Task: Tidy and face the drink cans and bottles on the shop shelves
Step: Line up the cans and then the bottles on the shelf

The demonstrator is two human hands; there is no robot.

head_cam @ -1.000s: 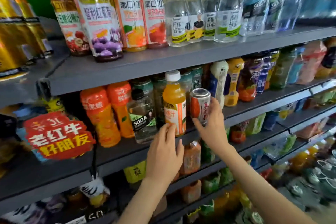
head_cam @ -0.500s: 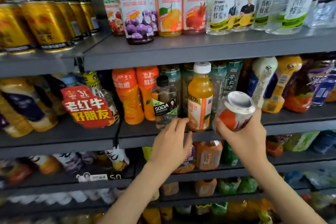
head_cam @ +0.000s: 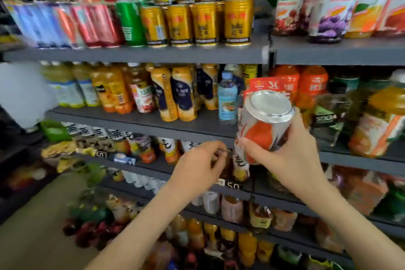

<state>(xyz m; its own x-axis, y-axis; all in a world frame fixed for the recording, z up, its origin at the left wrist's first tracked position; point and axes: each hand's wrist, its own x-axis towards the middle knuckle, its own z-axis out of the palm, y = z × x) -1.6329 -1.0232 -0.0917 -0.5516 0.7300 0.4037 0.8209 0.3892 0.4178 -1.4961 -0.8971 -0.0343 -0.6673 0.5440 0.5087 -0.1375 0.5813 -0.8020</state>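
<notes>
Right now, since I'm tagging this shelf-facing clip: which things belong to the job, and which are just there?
Job:
- orange-and-white can, gripped by the right hand
- gold cans on the upper shelf
- blue-labelled bottle
- left hand, holding nothing

Just there:
- red promo sign
- price tag on a shelf edge

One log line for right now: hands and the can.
right hand grips white-and-orange can, tilted, in mid-air | left hand loosely curled, holds nothing | gold cans stacked two high, upper left
</notes>
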